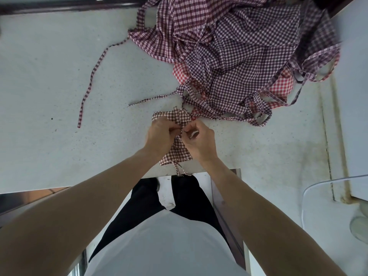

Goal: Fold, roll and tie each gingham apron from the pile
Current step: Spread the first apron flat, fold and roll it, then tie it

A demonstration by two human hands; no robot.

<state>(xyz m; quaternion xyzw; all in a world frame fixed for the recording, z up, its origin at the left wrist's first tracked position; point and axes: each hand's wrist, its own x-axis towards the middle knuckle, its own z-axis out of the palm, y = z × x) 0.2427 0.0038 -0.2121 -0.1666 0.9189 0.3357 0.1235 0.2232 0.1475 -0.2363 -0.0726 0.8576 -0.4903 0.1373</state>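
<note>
Across the speckled white worktop (59, 80), the biggest thing is the pile of gingham aprons (239, 46), heaped from 12 to 2 o'clock, maroon, purple-navy and red checks tangled together with their straps. One long maroon strap (91, 76) trails off toward 9 o'clock, and a thinner purple tie (151, 100) reaches from the heap toward the centre. Near the table's front edge, at the middle of the view, lies the rolled brown-check apron (177, 148), a compact bundle with a loose tie end (179, 170) dangling at 6 o'clock over the edge.

The left hand (161, 134) and right hand (201, 140) meet on top of the bundle, each with fingers curled, pinching the thin tie at the knot.

Risks, as I judge them: the roll sits close to the edge, so a hard tug could drag it off. If either pinch slips before the knot tightens, the roll may spring loose and need rolling again. The heap's straps lie just beside the bundle at 1 o'clock, and one could get caught into the knot. The dangling end could also snag.
</note>
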